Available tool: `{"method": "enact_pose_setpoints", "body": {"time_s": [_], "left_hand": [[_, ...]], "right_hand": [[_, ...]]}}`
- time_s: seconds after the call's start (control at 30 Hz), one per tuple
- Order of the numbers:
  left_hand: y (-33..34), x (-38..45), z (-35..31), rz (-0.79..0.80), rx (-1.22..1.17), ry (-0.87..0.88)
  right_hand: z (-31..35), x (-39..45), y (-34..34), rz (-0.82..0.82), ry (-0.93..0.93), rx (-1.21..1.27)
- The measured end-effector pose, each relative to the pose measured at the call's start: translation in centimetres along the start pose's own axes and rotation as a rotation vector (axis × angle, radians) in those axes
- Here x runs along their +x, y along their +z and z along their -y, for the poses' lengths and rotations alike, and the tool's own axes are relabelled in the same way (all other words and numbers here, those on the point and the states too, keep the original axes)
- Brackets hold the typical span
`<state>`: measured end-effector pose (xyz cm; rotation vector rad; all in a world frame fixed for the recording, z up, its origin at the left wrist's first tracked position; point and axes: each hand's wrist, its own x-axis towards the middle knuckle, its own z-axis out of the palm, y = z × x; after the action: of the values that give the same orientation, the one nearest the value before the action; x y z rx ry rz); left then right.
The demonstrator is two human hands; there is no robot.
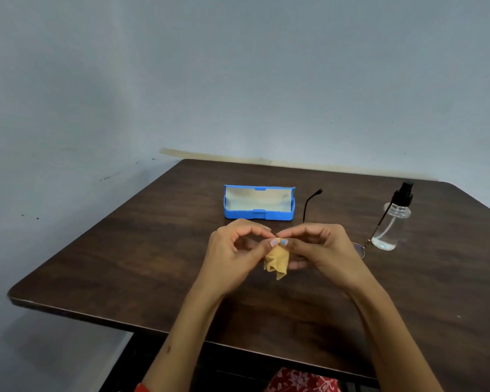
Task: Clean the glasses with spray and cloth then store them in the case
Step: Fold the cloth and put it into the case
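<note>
A small tan cloth [277,261] hangs crumpled between my two hands above the dark wooden table [125,264]. My left hand [235,253] and my right hand [320,247] both pinch its top edge, fingertips meeting. The glasses [359,250] lie on the table behind my right hand, mostly hidden; one temple arm [309,202] sticks up near the case and the other leans across the bottle. The blue case [259,203] stands open at the back centre, with a pale lining. A clear spray bottle [392,222] with a black pump stands at the right.
The table's back edge meets a pale grey-blue wall [238,80]. Its left edge [68,244] drops off to the floor. Red patterned clothing [300,381] shows below the near edge.
</note>
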<state>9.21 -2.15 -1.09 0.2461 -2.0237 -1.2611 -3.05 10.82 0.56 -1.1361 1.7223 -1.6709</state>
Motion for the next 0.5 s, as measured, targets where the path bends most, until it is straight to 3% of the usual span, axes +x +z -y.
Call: {"method": "enact_pose_setpoints", "body": {"time_s": [0.13, 0.37, 0.5], "left_hand": [[-0.8, 0.1, -0.1, 0.027, -0.004, 0.006], [-1.7, 0.2, -0.7, 0.116, -0.231, -0.089], [-3.3, 0.4, -0.7, 0.150, -0.307, -0.214]], "right_hand": [[0.4, 0.4, 0.8, -0.038, -0.020, 0.033], [1.4, 1.5, 2.6, -0.053, -0.053, 0.056], [1.3, 2.1, 3.3, -0.060, -0.011, 0.036]]}}
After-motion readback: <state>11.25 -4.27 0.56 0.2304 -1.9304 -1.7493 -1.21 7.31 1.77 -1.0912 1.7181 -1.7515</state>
